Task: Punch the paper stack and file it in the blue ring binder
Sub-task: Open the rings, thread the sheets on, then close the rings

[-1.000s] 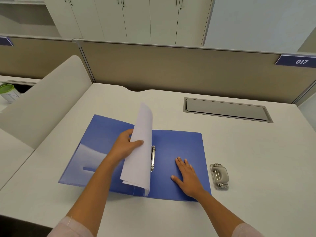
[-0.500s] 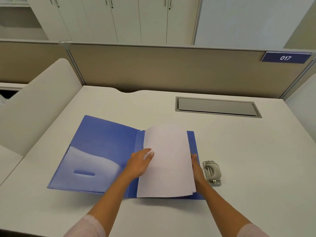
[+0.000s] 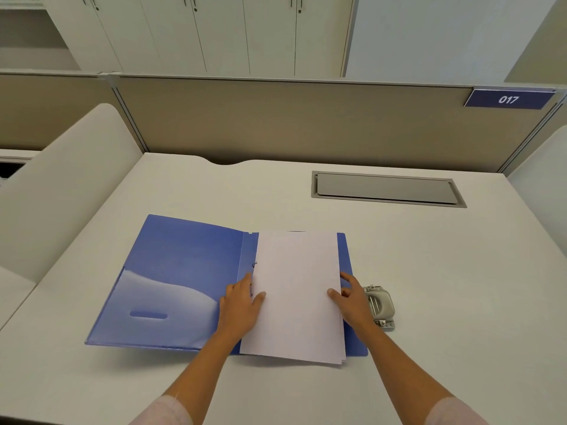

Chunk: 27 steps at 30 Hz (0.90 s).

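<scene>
Head view shows the paper stack (image 3: 297, 296) lying on the right half of the open blue ring binder (image 3: 184, 271), its near edge hanging past the cover. My left hand (image 3: 242, 305) rests flat at the stack's left edge, thumb on the top sheet. My right hand (image 3: 352, 299) sits at the right edge with its thumb on the paper. I cannot tell whether its fingers reach under the sheets.

I see only a glimpse of ring (image 3: 254, 264) at the left margin, so I judge the holes may not be seated. The sheets fan at the near right corner, and pressing down now could tear them. The hole punch (image 3: 379, 306) sits just beside my right wrist, so a careless sweep would knock it.
</scene>
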Tool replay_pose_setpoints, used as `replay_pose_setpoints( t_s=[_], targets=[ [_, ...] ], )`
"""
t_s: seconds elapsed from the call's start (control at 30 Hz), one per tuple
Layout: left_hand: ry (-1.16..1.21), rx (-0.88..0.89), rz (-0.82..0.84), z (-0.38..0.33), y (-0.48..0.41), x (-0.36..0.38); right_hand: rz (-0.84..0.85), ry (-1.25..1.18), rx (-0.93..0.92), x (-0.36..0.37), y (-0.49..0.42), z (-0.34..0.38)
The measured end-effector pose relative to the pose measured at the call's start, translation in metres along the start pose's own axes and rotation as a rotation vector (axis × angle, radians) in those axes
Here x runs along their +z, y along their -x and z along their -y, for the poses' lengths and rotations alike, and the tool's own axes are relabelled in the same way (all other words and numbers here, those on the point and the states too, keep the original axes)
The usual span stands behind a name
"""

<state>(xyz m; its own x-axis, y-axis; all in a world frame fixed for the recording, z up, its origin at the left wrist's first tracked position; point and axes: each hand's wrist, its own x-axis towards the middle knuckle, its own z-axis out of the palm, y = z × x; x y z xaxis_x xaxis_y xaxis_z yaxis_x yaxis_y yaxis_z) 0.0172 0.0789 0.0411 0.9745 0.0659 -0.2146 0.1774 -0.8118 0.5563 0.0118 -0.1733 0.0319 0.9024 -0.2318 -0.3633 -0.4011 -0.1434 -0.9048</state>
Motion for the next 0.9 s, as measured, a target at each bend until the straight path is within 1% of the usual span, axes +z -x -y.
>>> replay_pose_setpoints(
  t_s=[0.1,0.13,0.33,0.5,0.67,0.9],
  targets=[
    [0.343,-0.175,-0.04,-0.001,-0.005,-0.002,-0.034,0.003,-0.017,0.0,-0.002,0.0],
    [0.384,-0.207,-0.041,0.0,-0.007,-0.003,-0.046,0.007,-0.02,0.0,-0.002,0.0],
    [0.43,-0.297,0.015,0.015,-0.023,0.009,-0.132,0.042,-0.022,-0.001,-0.005,0.0],
    [0.404,-0.351,-0.012,-0.004,-0.021,0.005,-0.193,0.107,-0.031,0.0,-0.009,-0.003],
    [0.297,-0.371,-0.057,-0.012,-0.023,0.006,-0.231,0.179,-0.061,0.005,-0.008,0.0],
    [0.115,-0.273,-0.152,-0.017,-0.024,0.011,-0.241,0.329,-0.116,0.009,-0.005,-0.007]
  ],
)
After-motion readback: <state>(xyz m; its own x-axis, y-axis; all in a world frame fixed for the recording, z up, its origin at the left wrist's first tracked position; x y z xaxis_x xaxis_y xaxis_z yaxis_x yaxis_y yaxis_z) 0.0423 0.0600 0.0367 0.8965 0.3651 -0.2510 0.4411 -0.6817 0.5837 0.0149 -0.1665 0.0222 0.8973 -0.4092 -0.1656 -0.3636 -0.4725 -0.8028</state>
